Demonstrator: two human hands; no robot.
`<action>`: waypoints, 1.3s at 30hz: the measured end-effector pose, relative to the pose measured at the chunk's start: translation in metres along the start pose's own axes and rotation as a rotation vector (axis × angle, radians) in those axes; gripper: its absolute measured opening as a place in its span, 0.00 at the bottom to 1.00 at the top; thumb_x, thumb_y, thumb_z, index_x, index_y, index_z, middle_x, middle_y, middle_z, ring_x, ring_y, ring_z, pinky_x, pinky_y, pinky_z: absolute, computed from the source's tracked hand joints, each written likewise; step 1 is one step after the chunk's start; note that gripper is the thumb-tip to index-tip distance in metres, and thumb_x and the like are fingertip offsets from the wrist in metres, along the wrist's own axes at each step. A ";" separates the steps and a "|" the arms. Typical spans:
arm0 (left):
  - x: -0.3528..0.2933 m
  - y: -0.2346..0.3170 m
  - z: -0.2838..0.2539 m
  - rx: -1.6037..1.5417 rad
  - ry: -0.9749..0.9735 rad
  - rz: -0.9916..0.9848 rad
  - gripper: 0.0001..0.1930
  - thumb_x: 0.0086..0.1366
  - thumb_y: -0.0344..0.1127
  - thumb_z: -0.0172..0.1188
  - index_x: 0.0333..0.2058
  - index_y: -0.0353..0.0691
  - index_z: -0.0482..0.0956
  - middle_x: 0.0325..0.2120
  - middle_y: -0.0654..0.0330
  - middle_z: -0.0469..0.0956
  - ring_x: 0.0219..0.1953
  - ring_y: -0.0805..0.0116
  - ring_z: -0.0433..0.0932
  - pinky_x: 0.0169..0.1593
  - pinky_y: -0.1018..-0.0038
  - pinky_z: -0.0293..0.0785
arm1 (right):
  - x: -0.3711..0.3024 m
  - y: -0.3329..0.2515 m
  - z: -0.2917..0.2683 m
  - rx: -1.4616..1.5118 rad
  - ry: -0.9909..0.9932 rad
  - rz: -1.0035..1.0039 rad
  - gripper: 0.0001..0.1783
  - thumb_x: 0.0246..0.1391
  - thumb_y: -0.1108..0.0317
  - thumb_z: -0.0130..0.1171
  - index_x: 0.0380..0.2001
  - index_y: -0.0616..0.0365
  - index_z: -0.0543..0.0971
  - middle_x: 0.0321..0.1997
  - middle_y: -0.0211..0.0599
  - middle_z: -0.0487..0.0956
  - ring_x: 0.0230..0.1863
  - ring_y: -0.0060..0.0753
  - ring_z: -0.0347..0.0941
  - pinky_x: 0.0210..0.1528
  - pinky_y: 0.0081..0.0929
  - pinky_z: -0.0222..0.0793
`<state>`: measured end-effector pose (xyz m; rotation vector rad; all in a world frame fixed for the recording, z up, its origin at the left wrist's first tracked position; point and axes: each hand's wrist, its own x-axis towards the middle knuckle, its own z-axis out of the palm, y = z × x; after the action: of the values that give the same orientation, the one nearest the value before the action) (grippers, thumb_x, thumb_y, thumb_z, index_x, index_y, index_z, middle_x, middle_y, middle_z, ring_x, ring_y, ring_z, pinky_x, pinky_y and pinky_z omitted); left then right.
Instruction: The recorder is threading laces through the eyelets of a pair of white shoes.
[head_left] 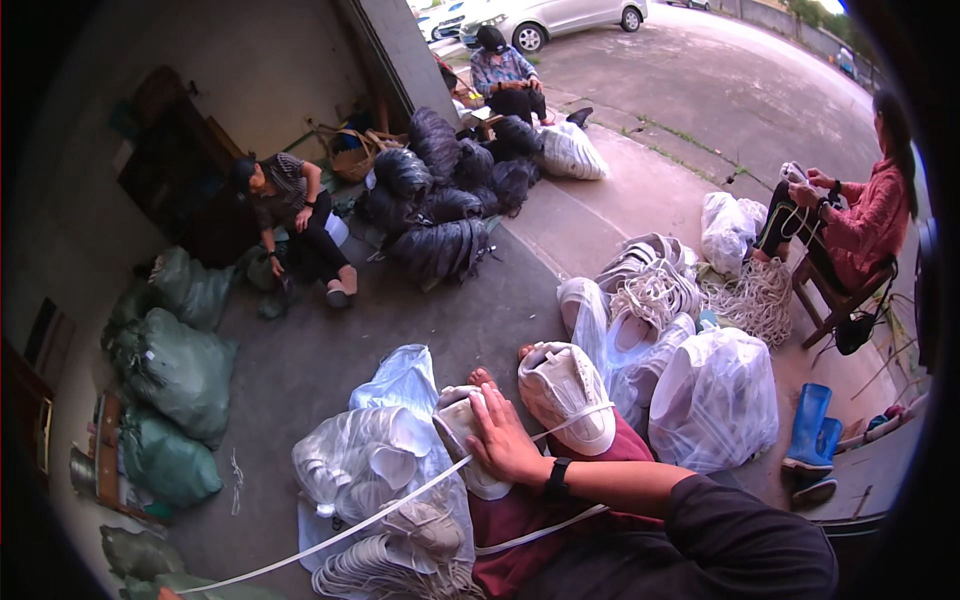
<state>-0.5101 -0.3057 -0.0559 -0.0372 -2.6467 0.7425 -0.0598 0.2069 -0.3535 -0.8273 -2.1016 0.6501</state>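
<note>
Two pale lace-up shoes rest on the maroon cloth (pixel 505 540) over my lap. My right hand (pixel 505 435) lies flat on the left shoe (pixel 459 425), fingers stretched out and pressed to its upper. A long white shoelace (pixel 350 532) runs taut from this shoe to the lower left edge. There only a bit of my left hand (pixel 168 594) shows, at the lace's end; most of its fingers are cut off. Beside my right hand sits the other shoe (pixel 568 395), with a lace across it. Another loose lace (pixel 540 530) trails over my lap.
Bagged shoes (pixel 365 455) and bundled laces (pixel 375 570) lie at my left; more bagged shoes (pixel 715 400) at my right. Green sacks (pixel 175 370) line the left wall. Black bundles (pixel 440 245) stand ahead. Three people sit around. Blue boots (pixel 810 430) stand far right.
</note>
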 end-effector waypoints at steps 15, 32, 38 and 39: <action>-0.004 -0.001 0.024 -0.041 0.124 0.000 0.14 0.65 0.38 0.49 0.37 0.38 0.82 0.38 0.46 0.81 0.42 0.47 0.79 0.46 0.56 0.75 | 0.003 -0.016 0.014 -0.005 -0.017 0.008 0.38 0.59 0.57 0.52 0.67 0.65 0.53 0.70 0.64 0.50 0.72 0.61 0.44 0.72 0.48 0.39; 0.019 -0.036 0.110 -0.228 0.054 0.038 0.12 0.62 0.34 0.52 0.37 0.35 0.82 0.38 0.43 0.80 0.41 0.44 0.79 0.44 0.56 0.74 | 0.003 -0.042 0.027 0.025 -0.055 -0.024 0.38 0.59 0.60 0.53 0.66 0.69 0.52 0.71 0.64 0.45 0.74 0.63 0.36 0.73 0.50 0.36; 0.019 -0.030 0.115 -0.198 0.027 0.054 0.12 0.62 0.35 0.52 0.36 0.34 0.82 0.35 0.44 0.81 0.39 0.45 0.79 0.42 0.56 0.75 | 0.001 -0.054 0.038 0.005 -0.062 -0.018 0.39 0.59 0.61 0.53 0.66 0.68 0.51 0.71 0.63 0.45 0.74 0.63 0.38 0.73 0.48 0.38; 0.018 -0.030 0.116 -0.201 0.024 0.052 0.12 0.62 0.35 0.52 0.36 0.34 0.82 0.35 0.44 0.81 0.39 0.45 0.79 0.42 0.56 0.75 | 0.001 -0.057 0.039 -0.001 -0.066 -0.015 0.39 0.59 0.61 0.53 0.66 0.69 0.51 0.72 0.63 0.45 0.74 0.63 0.38 0.73 0.48 0.39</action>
<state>-0.5680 -0.3866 -0.1250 -0.1689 -2.6967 0.4862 -0.1104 0.1633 -0.3372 -0.8005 -2.1656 0.6767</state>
